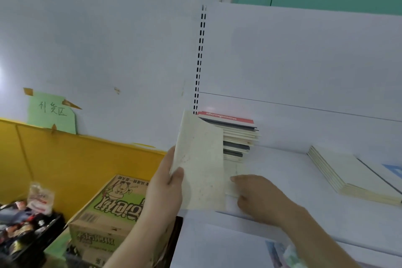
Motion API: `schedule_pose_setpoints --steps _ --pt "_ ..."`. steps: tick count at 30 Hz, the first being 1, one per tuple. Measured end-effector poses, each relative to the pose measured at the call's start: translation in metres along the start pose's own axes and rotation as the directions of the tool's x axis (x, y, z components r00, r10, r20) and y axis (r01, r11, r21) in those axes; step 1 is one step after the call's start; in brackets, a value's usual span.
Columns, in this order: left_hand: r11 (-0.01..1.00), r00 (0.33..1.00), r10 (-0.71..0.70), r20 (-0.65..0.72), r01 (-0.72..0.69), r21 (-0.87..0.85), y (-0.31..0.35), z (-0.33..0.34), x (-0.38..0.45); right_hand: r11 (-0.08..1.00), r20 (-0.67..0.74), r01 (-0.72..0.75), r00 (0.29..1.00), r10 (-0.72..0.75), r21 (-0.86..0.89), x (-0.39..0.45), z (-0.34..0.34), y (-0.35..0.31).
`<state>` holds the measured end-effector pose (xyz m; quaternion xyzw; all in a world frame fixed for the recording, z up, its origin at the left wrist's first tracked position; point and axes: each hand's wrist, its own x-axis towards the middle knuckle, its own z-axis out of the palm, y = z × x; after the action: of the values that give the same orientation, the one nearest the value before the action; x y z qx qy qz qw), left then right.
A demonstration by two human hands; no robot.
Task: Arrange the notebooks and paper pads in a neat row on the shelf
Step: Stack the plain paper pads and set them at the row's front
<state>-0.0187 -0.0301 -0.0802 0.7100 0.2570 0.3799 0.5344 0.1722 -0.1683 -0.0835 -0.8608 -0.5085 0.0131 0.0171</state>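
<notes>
My left hand [168,189] grips a cream speckled notebook [202,165] by its left edge and holds it upright at the left end of the white shelf [282,172]. My right hand [258,197] rests on the shelf just right of that notebook, fingers touching the bottom of the notebooks behind it. Behind the held notebook, a row of notebooks [237,137] with cream, dark grey and red covers leans against the back panel. A flat stack of cream pads [348,172] lies further right on the shelf.
A slotted upright [200,61] marks the shelf's left end. Below left stands a cardboard box [113,213] with green print, beside a dark crate of packets [24,228]. A yellow partition [76,159] runs behind them. A lower shelf [228,243] holds white sheets.
</notes>
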Motion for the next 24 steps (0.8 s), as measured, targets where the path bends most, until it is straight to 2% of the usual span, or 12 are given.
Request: schedule_pose_setpoints --steps 2,5,7,9,13,14,16,18,20,22,24 --pt "1.0 1.0 -0.014 -0.021 0.014 0.009 -0.003 -0.004 0.001 0.99 0.052 0.004 0.999 0.003 -0.142 0.01 -0.014 -0.009" --pt "1.0 0.999 -0.017 -0.029 0.017 0.015 -0.002 -0.003 0.0 0.927 0.038 0.061 0.998 -0.05 -0.371 0.02 -0.014 -0.024" --pt "0.999 1.0 0.003 -0.024 -0.002 0.033 0.001 -0.003 -0.004 0.928 -0.039 0.034 0.998 -0.052 -0.37 0.019 -0.007 -0.024" --pt "0.999 1.0 0.022 -0.02 -0.021 0.048 0.0 -0.005 -0.003 0.949 -0.177 -0.024 0.984 -0.034 -0.315 0.012 -0.009 -0.017" --pt "0.999 0.999 0.03 -0.022 -0.03 0.016 0.001 -0.006 -0.002 0.953 -0.381 -0.198 0.919 0.099 -0.228 -0.016 -0.023 0.006" --pt "1.0 0.999 0.028 -0.022 -0.028 -0.009 0.001 -0.005 -0.002 0.954 -0.426 -0.241 0.893 0.145 -0.18 -0.026 -0.027 0.01" --pt "0.998 1.0 0.022 -0.002 -0.022 -0.063 0.002 -0.002 -0.003 0.966 -0.567 -0.258 0.798 0.205 -0.014 -0.045 -0.032 0.012" --pt "0.995 0.999 0.012 0.043 -0.008 -0.098 0.003 0.004 -0.005 0.965 -0.722 -0.211 0.642 0.257 0.155 -0.062 -0.034 0.001" --pt "0.991 0.996 0.016 0.084 -0.005 -0.136 0.005 0.016 -0.006 0.967 -0.837 -0.179 0.488 0.249 0.183 -0.07 -0.03 -0.019" --pt "0.985 0.993 0.027 0.111 -0.008 -0.17 0.011 0.031 -0.007 0.984 -0.886 -0.122 0.432 0.168 0.127 -0.068 -0.017 -0.041" --pt "0.971 0.99 0.019 0.14 0.015 -0.239 0.014 0.046 -0.007 0.997 -0.892 -0.047 0.446 0.069 0.053 -0.057 0.002 -0.058"
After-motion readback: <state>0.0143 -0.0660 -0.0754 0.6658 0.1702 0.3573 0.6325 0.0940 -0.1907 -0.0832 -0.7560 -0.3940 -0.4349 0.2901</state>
